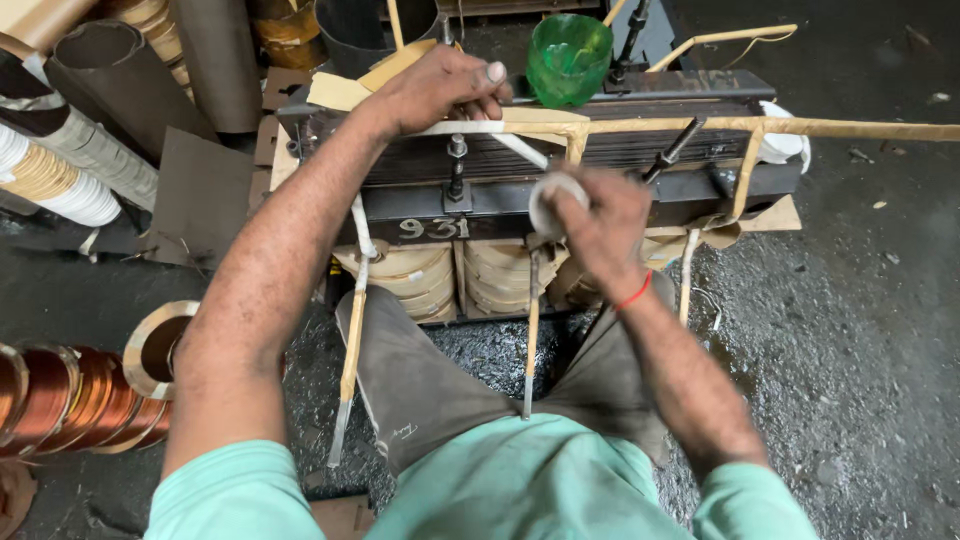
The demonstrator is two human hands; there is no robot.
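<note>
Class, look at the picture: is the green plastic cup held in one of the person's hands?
No. The green cup stands on top of the machine, beyond the left hand, with neither hand touching it.

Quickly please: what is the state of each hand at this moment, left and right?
Left hand: closed, pinching the paper-wrapped lead on top of the transformer core.
Right hand: closed around a roll of white tape.

Dark gritty floor (850,340), oily sheen. Copper coils (60,400) at lower left. Cardboard tubes (110,70) stacked upper left. Flat cardboard sheets (195,195) on ground.
</note>
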